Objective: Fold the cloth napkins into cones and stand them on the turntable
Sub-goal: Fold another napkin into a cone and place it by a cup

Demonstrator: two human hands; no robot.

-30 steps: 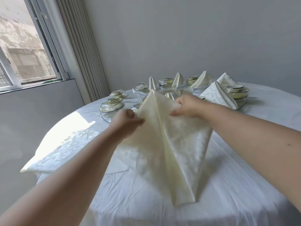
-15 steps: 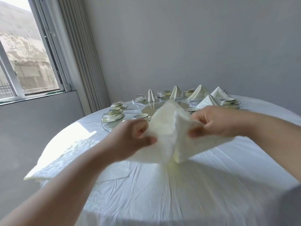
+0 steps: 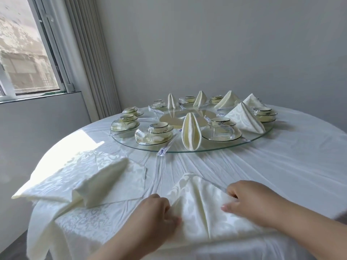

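A cream damask napkin (image 3: 199, 201) lies partly folded on the table near the front edge. My left hand (image 3: 155, 214) pinches its left edge and my right hand (image 3: 249, 199) grips its right edge. The glass turntable (image 3: 249, 140) sits further back. Several folded napkin cones stand on it, the nearest cone (image 3: 191, 133) at its front rim and a wider one (image 3: 244, 117) to the right.
More cream napkins (image 3: 80, 179) lie in a loose pile at the front left of the white tablecloth (image 3: 291, 162). Bowls, cups and glass dishes (image 3: 154, 133) ring the turntable, and wrapped chopsticks (image 3: 167, 146) stick out over its front rim. A window is at the left.
The napkin was held up in the air between both hands. It has come down flat onto the table near the front edge, with both hands still on it.
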